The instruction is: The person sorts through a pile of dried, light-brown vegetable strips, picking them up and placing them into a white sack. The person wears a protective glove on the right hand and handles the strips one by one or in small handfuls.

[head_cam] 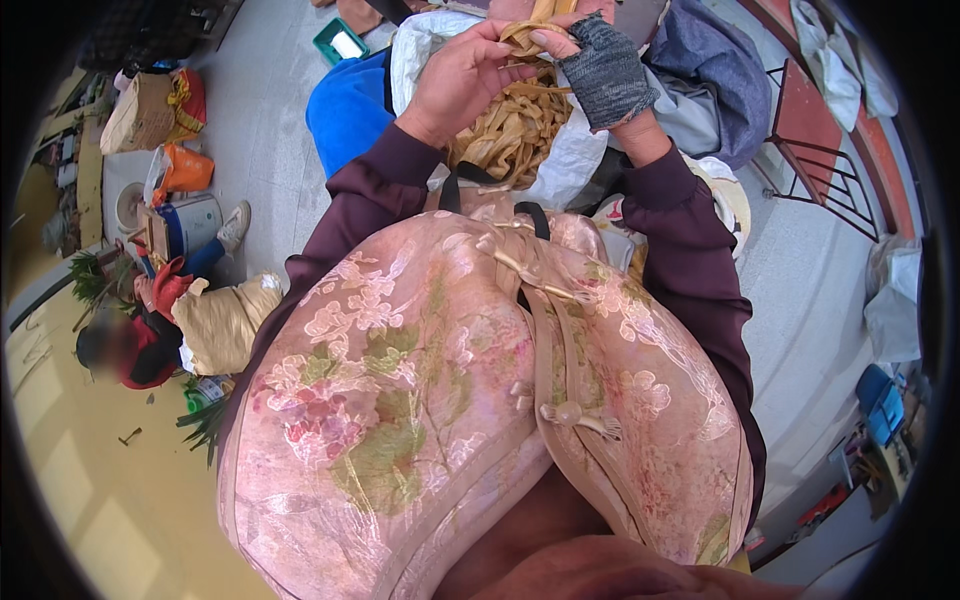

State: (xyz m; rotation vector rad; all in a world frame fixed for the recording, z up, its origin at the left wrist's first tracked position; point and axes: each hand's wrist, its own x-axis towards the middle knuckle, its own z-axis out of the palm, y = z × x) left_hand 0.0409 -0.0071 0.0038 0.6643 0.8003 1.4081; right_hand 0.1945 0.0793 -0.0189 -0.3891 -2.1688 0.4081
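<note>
Near the top of the head view, my left hand [469, 81] is bare and pinches a folded tan strip [525, 39] of dried plant material. My right hand [609, 71], in a grey knitted fingerless glove, holds the same strip from the other side, with its thumb on top. Beneath both hands a white woven sack [574, 161] gapes, filled with loose tan strips [506, 139]. One thin strip runs sideways below my right thumb. Part of the strip's far end lies over a pinkish surface beyond my fingers.
Left of the sack are blue cloth [346, 112] and a green tray [341, 43]. Grey-blue fabric [712, 67] lies on the right, near a red folding chair [810, 135]. Another person [142, 337] sits at the far left beside a brown bag [229, 322] and a bucket [196, 225].
</note>
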